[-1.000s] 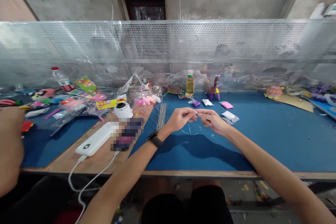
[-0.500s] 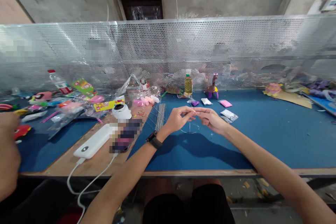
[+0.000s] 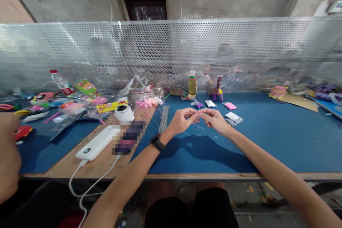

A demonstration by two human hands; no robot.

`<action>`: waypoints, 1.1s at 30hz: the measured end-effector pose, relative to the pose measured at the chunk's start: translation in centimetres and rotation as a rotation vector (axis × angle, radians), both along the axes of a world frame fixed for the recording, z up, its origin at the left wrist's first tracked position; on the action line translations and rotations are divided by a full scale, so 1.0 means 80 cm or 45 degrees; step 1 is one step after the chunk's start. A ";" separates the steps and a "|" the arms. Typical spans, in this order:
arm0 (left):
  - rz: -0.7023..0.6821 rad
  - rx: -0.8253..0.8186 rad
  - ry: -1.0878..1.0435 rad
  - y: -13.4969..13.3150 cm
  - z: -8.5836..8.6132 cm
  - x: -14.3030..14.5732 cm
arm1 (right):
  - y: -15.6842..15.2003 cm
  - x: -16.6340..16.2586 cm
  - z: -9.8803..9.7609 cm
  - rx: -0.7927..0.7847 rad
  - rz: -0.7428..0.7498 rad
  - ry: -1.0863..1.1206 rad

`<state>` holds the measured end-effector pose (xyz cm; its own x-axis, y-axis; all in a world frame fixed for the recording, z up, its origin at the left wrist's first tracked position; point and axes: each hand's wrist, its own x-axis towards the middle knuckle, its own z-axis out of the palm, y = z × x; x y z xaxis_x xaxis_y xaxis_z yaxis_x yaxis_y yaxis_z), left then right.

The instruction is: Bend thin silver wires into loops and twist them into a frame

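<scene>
My left hand (image 3: 184, 119) and my right hand (image 3: 213, 119) meet fingertip to fingertip above the blue mat (image 3: 267, 139). Both are pinched on a thin wire (image 3: 196, 135), whose curved, shiny part shows below the fingers; its upper end is hidden between the fingertips. A bundle of straight grey wires (image 3: 164, 117) lies just left of my left hand. Behind my hands are small packets in purple (image 3: 198, 104), white (image 3: 210, 103) and pink (image 3: 230, 105). Another white packet (image 3: 233, 117) lies close to my right hand.
A bottle of yellow liquid (image 3: 192, 84) and a clay animal figure (image 3: 217, 91) stand near the perforated metal screen (image 3: 187, 50). On the left are a phone (image 3: 130, 137), a cabled white power bank (image 3: 97, 142) and bagged clutter. Another person's arm (image 3: 9, 156) shows at the left edge.
My fingers have shifted slightly at the pinch, with the right fingers now more bent. The wire's curved part below has turned a little. The other things stay in place.
</scene>
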<state>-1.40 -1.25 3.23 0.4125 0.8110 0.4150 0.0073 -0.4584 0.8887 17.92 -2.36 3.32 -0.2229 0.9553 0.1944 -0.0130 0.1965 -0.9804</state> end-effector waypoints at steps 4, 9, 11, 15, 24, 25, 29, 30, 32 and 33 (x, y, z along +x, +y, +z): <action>-0.023 0.035 0.016 0.001 -0.001 -0.001 | 0.000 0.000 0.000 -0.028 0.010 -0.038; -0.051 0.024 0.048 0.001 -0.003 -0.002 | 0.002 0.003 -0.003 0.067 0.000 -0.105; -0.059 0.012 0.052 0.001 -0.002 -0.003 | 0.000 0.003 -0.002 0.130 0.004 -0.127; -0.060 -0.008 0.051 0.001 -0.002 -0.003 | -0.003 0.001 0.001 0.259 -0.007 -0.200; -0.069 0.018 0.060 0.001 0.000 -0.006 | -0.013 -0.006 0.008 0.590 -0.232 -0.512; -0.072 0.017 0.060 0.000 0.001 -0.006 | -0.015 -0.007 0.008 0.646 -0.258 -0.545; -0.090 0.025 0.056 0.000 0.003 -0.008 | -0.017 -0.010 0.007 0.876 -0.314 -0.637; -0.095 0.028 0.054 0.000 0.004 -0.008 | -0.016 -0.010 0.006 0.937 -0.319 -0.653; -0.108 0.033 0.054 -0.001 0.004 -0.008 | -0.015 -0.010 0.002 1.066 -0.328 -0.678; -0.117 0.032 0.053 -0.001 0.004 -0.008 | -0.015 -0.010 0.000 1.133 -0.338 -0.691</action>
<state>-2.07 -1.32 3.57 0.5017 0.7585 0.4159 0.0011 -0.4813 0.8765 17.09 -3.55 3.30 -0.2950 0.5499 0.7814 0.5287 0.7751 -0.3459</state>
